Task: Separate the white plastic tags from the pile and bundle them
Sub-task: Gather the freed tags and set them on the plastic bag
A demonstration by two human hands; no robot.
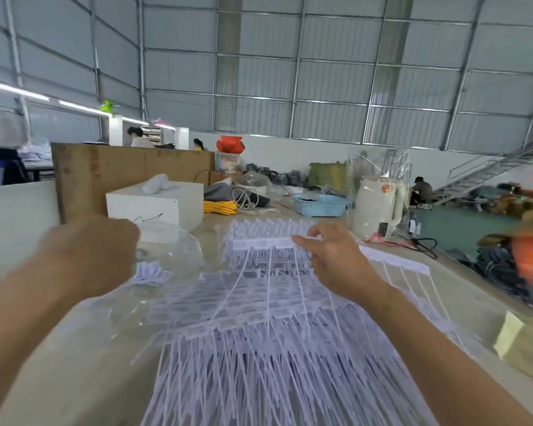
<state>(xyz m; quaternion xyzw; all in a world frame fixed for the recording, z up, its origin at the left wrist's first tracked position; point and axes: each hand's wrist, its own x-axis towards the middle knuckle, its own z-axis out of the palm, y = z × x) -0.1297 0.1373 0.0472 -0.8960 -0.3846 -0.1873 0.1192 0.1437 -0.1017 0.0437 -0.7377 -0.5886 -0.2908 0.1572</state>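
White plastic tags (259, 327), heaped mid-table (74, 379) under both hands: flat printed heads joined in strips, long thin tails fanned toward camera. Probably light, springy, apt to tangle; best taken by stiff head strip, not loose tails. Right hand (333, 256), thumb and fingers pinching one raised strip (262, 242) at pile's far edge. Left hand (93, 250) curled to a fist beside clear plastic bag (166, 250); contents, if any, not discernible. Blue basket (319, 206) well beyond.
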